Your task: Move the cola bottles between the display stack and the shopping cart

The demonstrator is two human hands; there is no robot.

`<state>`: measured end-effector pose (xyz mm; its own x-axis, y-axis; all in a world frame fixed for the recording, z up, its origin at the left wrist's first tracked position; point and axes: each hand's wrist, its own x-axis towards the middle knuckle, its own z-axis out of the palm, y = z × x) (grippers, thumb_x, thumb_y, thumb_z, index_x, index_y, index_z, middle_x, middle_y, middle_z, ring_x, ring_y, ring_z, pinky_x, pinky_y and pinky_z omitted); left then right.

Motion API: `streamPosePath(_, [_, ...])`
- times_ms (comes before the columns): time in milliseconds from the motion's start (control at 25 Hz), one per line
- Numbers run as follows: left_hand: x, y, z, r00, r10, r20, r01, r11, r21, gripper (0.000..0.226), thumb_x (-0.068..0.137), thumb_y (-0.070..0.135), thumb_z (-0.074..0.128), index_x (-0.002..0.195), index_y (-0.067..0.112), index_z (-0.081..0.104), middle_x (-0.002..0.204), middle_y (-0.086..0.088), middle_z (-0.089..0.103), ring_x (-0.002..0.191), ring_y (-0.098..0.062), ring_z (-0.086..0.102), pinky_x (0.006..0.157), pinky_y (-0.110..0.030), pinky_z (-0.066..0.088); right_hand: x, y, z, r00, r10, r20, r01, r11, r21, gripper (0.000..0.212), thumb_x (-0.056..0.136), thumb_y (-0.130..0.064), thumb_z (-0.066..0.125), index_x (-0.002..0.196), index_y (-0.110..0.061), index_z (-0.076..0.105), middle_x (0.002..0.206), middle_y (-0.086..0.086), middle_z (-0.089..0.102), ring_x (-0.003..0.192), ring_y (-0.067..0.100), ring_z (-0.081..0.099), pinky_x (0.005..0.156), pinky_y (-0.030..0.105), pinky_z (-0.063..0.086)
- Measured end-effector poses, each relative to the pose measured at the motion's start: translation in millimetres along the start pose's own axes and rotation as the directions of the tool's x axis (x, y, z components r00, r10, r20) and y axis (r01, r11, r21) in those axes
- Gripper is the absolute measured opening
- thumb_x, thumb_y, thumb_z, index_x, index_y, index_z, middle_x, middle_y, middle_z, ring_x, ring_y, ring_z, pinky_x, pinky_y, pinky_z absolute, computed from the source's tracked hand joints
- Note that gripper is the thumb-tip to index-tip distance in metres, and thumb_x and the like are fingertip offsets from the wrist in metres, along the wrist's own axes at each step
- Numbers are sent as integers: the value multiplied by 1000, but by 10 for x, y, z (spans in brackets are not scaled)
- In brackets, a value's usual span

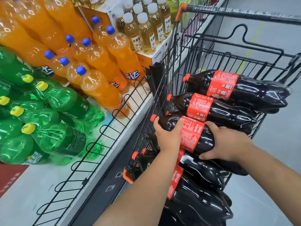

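Landmark: shopping cart [184, 51], black wire with orange corner trim, a dark handle bar [244, 12] across its far end.
Held cola bottle [197, 136]: on its side on top of the pile inside the shopping cart, red cap toward the cart's left wall, base toward its right side.
Left hand [168, 136]: fingers curled round the held cola bottle's shoulder, just behind the cap, gripping it.
Right hand [227, 144]: wrapped round the same bottle's dark body just past the red label, thumb on the near side, fingers over the far side.
Upper cola bottles [244, 90]: two more on their sides in the cart, beyond the held one, touching each other, caps toward the left wall.
Lower cola bottles [200, 170]: under and nearer than the held one, still within the cart, partly hidden by the forearms; number unclear.
Wire fence [97, 144]: black, along the shelf edge just beside the cart's left wall.
Orange soda bottles [101, 62]: blue caps, stacked on the shelf left of the cart.
Green soda bottles [57, 111]: yellow caps, left of the cart, near side of the orange ones.
Pale tea bottles [146, 30]: white caps, in open cartons left of the cart's far end.
Floor [273, 160]: grey, right of the cart.
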<state>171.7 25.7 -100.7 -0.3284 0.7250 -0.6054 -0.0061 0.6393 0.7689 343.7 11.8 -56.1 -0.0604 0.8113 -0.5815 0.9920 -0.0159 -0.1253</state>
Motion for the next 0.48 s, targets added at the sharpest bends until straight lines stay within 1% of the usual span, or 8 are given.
streamPosePath(120, [9, 28, 35, 1000, 2, -1, -2, 999, -53, 100, 45, 76, 78, 129, 64, 26, 135, 0, 54, 109, -23, 66, 95, -52, 56, -18, 40, -41, 1000, -6, 22, 4, 996, 87, 130, 44, -90, 64, 148, -41, 4, 109, -5, 56, 96, 19, 61, 80, 37, 55])
streamPosePath(240, [-22, 80, 49, 1000, -25, 16, 27, 991, -130, 96, 48, 71, 84, 125, 64, 28, 133, -2, 56, 107, -24, 67, 93, -52, 57, -70, 71, -53, 1000, -7, 22, 4, 987, 161, 127, 42, -88, 67, 145, -43, 8, 103, -7, 55, 93, 17, 60, 82, 36, 54])
streamPosePath(320, [-42, 130, 49, 999, -40, 34, 45, 982, -182, 95, 62, 61, 87, 133, 58, 25, 131, -1, 55, 107, -23, 66, 94, -51, 56, -113, 81, -43, 1000, -1, 22, -3, 976, 219, 126, 42, -87, 68, 144, -43, 8, 104, -7, 57, 93, 16, 60, 83, 37, 53])
streamPosePath(400, [-47, 186, 49, 999, -15, 30, 21, 978, -206, 93, 73, 52, 86, 142, 47, 24, 129, 2, 55, 107, -19, 64, 97, -47, 53, -164, 70, -28, 1000, -11, 10, 8, 950, 311, 124, 43, -84, 72, 144, -42, 12, 104, -9, 59, 93, 15, 61, 85, 36, 53])
streamPosePath(440, [-56, 228, 42, 1000, 13, 26, -7, 977, -211, 95, 73, 53, 86, 145, 43, 26, 130, 4, 56, 108, -17, 64, 98, -46, 52, -190, 62, -24, 1000, -22, -2, 21, 929, 369, 122, 45, -81, 74, 144, -42, 14, 103, -11, 60, 93, 14, 61, 86, 35, 52])
streamPosePath(480, [-74, 274, 28, 999, 46, 25, -39, 976, -213, 100, 67, 59, 86, 147, 40, 29, 130, 6, 57, 111, -17, 64, 100, -47, 52, -220, 45, -29, 999, -31, -16, 35, 903, 429, 120, 46, -77, 77, 144, -42, 17, 102, -14, 60, 92, 12, 61, 87, 35, 52])
